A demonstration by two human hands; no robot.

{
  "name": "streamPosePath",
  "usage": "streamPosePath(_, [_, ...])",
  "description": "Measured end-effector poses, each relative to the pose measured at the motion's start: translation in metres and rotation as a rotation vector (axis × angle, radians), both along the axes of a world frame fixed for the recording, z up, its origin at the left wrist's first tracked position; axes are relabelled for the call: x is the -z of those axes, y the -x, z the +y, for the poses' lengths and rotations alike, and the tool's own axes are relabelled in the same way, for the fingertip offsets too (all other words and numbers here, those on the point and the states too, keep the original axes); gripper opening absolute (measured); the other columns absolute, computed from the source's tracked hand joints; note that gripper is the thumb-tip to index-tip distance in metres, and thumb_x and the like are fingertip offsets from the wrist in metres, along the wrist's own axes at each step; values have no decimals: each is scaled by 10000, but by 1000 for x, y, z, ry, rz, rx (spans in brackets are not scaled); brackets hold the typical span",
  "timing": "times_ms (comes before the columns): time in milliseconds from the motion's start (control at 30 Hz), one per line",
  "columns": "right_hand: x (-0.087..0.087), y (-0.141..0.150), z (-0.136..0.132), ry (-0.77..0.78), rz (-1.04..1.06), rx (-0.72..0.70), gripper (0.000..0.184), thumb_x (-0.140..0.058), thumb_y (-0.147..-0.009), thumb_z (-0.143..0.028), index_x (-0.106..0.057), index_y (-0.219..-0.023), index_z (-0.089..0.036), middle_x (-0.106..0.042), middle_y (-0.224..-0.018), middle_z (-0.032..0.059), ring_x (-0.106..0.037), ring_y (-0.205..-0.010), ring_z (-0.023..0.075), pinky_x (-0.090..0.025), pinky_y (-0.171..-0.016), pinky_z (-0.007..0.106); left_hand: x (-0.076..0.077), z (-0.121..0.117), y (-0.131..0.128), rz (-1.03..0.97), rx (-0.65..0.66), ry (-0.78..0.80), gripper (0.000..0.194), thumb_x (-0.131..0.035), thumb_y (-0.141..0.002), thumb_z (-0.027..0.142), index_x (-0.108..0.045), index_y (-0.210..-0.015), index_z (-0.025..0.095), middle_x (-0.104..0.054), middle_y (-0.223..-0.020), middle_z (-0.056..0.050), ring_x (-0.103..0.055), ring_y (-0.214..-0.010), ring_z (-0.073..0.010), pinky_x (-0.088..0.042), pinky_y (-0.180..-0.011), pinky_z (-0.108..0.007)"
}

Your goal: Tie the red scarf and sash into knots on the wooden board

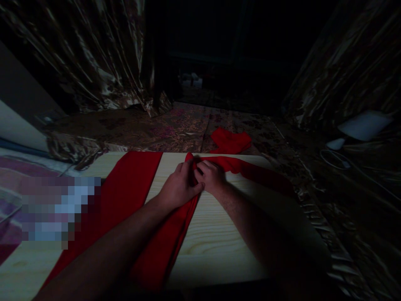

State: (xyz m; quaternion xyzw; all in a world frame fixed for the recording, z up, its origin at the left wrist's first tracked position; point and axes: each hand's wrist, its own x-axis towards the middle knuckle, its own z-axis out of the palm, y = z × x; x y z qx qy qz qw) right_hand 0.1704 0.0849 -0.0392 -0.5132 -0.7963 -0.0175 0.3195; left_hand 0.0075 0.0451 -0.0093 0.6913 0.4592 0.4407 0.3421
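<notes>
My left hand (183,184) is closed on a strip of red cloth (156,262) near the far edge of the pale wooden table. Touching it, my right hand (210,174) has its fingers curled on the same cloth, and a small fold of red stands up between the two hands. Layered edges of the strip run toward me beneath my left forearm. Another flat red cloth band (137,177) lies to the left, partly covered by my left arm. A red length (260,172) trails rightward from my right hand along the table's far side.
The wooden table (219,234) has pale grain. Behind it, a red cloth piece (231,140) rests on a patterned cover (184,121). Dark curtains (109,62) hang at both sides. A white object with a cable (365,125) lies at right; a blurred-out patch covers part of the left.
</notes>
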Motion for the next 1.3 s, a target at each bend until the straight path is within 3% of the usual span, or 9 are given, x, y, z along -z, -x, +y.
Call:
streamPosePath(133, [0,0,-2,28,18,-109,288,-477,-1017,-308,-723,-897,-218,-686,-902,64,-618,-872,185,-472,-820,289,2,8,5,3,15,-3,730,-809,-672,195,-615,-1373,250,-641,-1255,-118,-602,-1156,-313,-433,-1061,-402])
streamPosePath(267, [-5,2,-7,73,41,-191,276,-481,-1018,-285,-739,-1099,-231,-729,-1051,71,-651,-993,191,-487,-920,297,10,21,12,-162,-77,82,525,-748,-649,87,-737,-1151,237,-720,-1103,-73,-633,-1053,-266,-454,-1015,-344])
streamPosePath(433, [-14,9,-17,166,44,-163,213,-552,-957,-237,-760,-1003,-231,-760,-1006,63,-694,-916,200,-520,-862,306,21,41,21,-347,-191,279,357,-752,-633,92,-725,-977,182,-742,-892,-32,-648,-740,-162,-496,-684,-229])
streamPosePath(567, [-2,22,-17,359,310,-160,165,-588,-903,-189,-750,-919,-217,-776,-936,57,-719,-856,200,-551,-831,318,15,48,30,-589,-173,514,389,-712,-663,97,-659,-1041,170,-658,-646,14,-524,-457,-112,-397,-455,-191])
streamPosePath(633, [9,30,-13,471,542,-135,187,-632,-862,-180,-731,-1020,-187,-773,-1026,92,-726,-932,213,-563,-875,341,9,49,33,-734,-130,624,435,-650,-663,46,-621,-1079,169,-651,-647,10,-552,-459,-127,-432,-449,-200])
streamPosePath(733, [20,40,-7,629,856,-76,368,-716,-797,-219,-674,-1158,-162,-725,-1199,144,-695,-1092,244,-554,-954,390,6,50,34,-903,-88,709,443,-586,-634,-28,-591,-1039,153,-695,-780,-37,-658,-584,-152,-538,-530,-228])
streamPosePath(867, [19,44,-9,740,1121,-96,523,-776,-734,-313,-593,-1208,-189,-685,-1243,134,-679,-1089,229,-548,-954,392,7,50,31,-1008,-38,715,427,-567,-652,-54,-592,-1033,138,-692,-840,-44,-683,-642,-142,-573,-572,-217])
streamPosePath(1133, [5,40,-15,785,1413,-116,571,-818,-544,-285,-558,-1049,-228,-686,-1009,40,-657,-924,209,-527,-853,354,7,51,31,-1003,-48,723,445,-572,-666,-42,-590,-1072,139,-717,-866,-60,-701,-649,-161,-593,-598,-249])
streamPosePath(1300, [-10,36,-25,901,1438,-316,534,-843,-555,-268,-622,-1040,-228,-697,-1011,7,-641,-920,184,-496,-856,314,5,52,32,-947,-92,713,459,-545,-665,-41,-568,-1084,145,-711,-860,-60,-689,-635,-158,-579,-573,-243])
